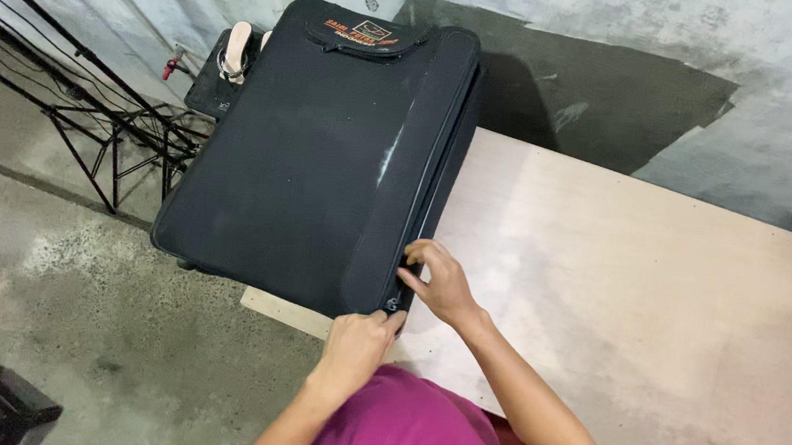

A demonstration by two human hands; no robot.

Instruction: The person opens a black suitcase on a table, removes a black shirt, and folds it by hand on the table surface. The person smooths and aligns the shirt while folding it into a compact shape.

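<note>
Garment: magenta short-sleeved shirt point(414, 421) | Print: white curved emblem with lettering on chest, partly cut off at frame edge | Arms: bare from sleeve down, no watch or rings seen | left hand point(356, 344) and right hand point(444, 282): ungloved

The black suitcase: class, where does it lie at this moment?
In the head view the black suitcase lies flat on the left end of the wooden table, overhanging its edge above the concrete floor, with both hands at its near zipper corner.
</note>
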